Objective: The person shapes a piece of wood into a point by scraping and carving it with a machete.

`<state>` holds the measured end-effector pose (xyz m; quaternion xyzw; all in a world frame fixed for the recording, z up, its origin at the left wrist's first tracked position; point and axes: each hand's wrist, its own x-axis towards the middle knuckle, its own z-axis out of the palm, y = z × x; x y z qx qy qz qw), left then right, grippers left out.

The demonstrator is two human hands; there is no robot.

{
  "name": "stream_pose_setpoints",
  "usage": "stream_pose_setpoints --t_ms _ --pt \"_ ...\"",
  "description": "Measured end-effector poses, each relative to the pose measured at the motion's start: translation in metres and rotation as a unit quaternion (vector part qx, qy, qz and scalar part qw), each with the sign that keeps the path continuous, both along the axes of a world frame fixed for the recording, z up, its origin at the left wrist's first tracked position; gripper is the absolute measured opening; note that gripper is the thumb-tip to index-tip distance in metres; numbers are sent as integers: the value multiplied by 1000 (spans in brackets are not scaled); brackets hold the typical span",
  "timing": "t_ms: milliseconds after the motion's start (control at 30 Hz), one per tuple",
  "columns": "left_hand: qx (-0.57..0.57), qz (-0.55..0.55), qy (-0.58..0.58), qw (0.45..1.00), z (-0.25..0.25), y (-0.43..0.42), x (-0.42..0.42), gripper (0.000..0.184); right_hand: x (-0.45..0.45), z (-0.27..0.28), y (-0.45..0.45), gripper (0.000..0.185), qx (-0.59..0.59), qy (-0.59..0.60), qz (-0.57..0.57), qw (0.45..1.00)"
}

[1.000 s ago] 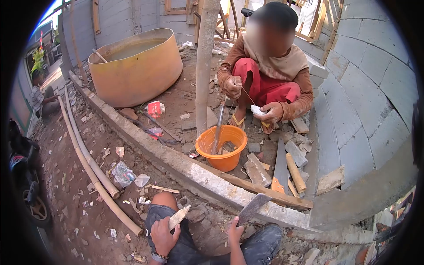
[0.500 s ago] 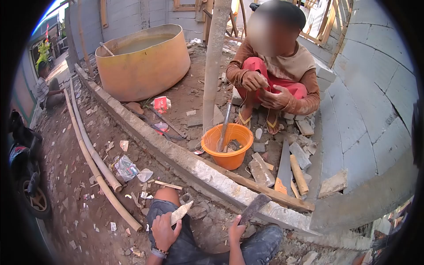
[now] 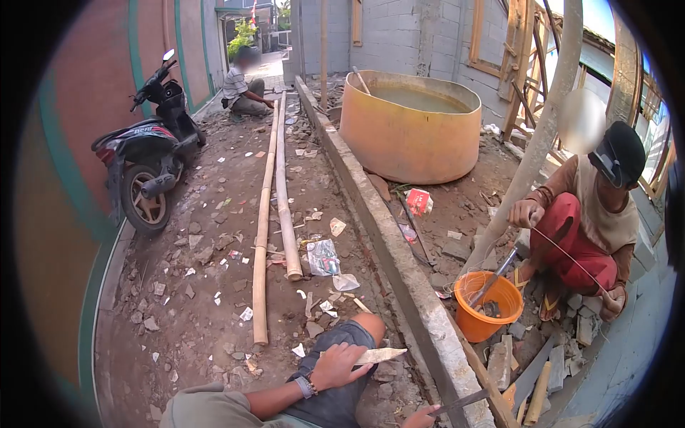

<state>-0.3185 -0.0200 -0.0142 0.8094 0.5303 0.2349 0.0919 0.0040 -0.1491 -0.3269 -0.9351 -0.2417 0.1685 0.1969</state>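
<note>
Near the bottom centre, my left hand (image 3: pixel 338 367) is closed round a pale, pointed piece of wood (image 3: pixel 382 355), over my left thigh. At the bottom edge my right hand (image 3: pixel 419 417) grips a dark flat blade (image 3: pixel 462 401), whose tip crosses the low concrete ledge (image 3: pixel 428 307). The hand is only partly in view. Beyond the ledge an orange bucket (image 3: pixel 481 329) holds a metal tool and some stones. A crouching person (image 3: pixel 596 214) at the right stretches a thin wire between both hands.
Two bamboo poles (image 3: pixel 264 257) lie on the rubble-strewn ground. A motorbike (image 3: pixel 146 153) stands at the left wall, and another person (image 3: pixel 244 89) squats farther back. A large orange tub (image 3: pixel 410 143) holds water. A handsaw (image 3: pixel 531 374) and wood pieces lie right of the ledge.
The view has swung left, bringing the motorbike and poles in. My hands still hold the wood and blade. The person's hands have moved apart, with the wire stretched between them.
</note>
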Motion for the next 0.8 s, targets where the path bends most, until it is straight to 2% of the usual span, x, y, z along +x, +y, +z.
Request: stream_pose_setpoints --t_ms 33,100,133,200,233,267,300,333,367,400,467,500,533,567,600,633,667,733,800 --pt "28 -23 -24 999 -16 4 -4 42 -11 17 0 58 2 -194 99 976" --pt "4 0 -142 990 -14 16 -14 46 -11 23 4 59 24 -134 52 989" --pt "-11 13 -202 979 -9 23 -21 48 -18 48 8 61 72 -64 10 995" --pt "-89 133 -317 935 7 55 -53 50 -38 117 20 66 153 61 -65 984" --pt "-83 172 -391 900 -6 85 -83 50 -47 141 23 69 180 102 -91 974" --pt "-103 156 -534 824 9 105 -113 51 -56 165 27 72 198 136 -108 965" --pt "-76 181 -648 736 47 113 -124 53 -56 151 28 70 226 105 -115 962" --pt "-42 195 -686 699 81 119 -137 55 -58 141 32 69 252 72 -121 957" --pt "3 203 -683 701 84 132 -163 56 -59 128 28 68 277 33 -153 948" --pt "37 213 -670 710 107 133 -166 56 -60 125 26 65 289 40 -117 949" --pt "75 163 -638 749 110 132 -175 54 -66 158 19 61 307 45 -88 947" --pt "51 127 -661 738 99 130 -173 53 -73 177 19 58 319 52 -80 943" --pt "4 143 -627 766 83 122 -169 50 -75 178 20 57 347 38 -96 932" --pt "-2 177 -552 815 63 109 -150 46 -75 176 19 56 373 28 -96 922" --pt "-82 154 -462 869 46 88 -135 44 -74 182 18 56 384 38 -105 917" --pt "-109 138 -367 913 29 70 -118 43 -74 188 21 56 398 51 -106 910" --pt "-93 138 -281 945 14 50 -96 42 -75 191 21 56 411 66 -105 903" --pt "-29 91 -214 972 -3 12 -46 37 -61 198 28 56 412 74 -71 905" --pt "-55 82 -74 992 -1 -14 -20 39 -37 250 31 54 384 137 -38 912"
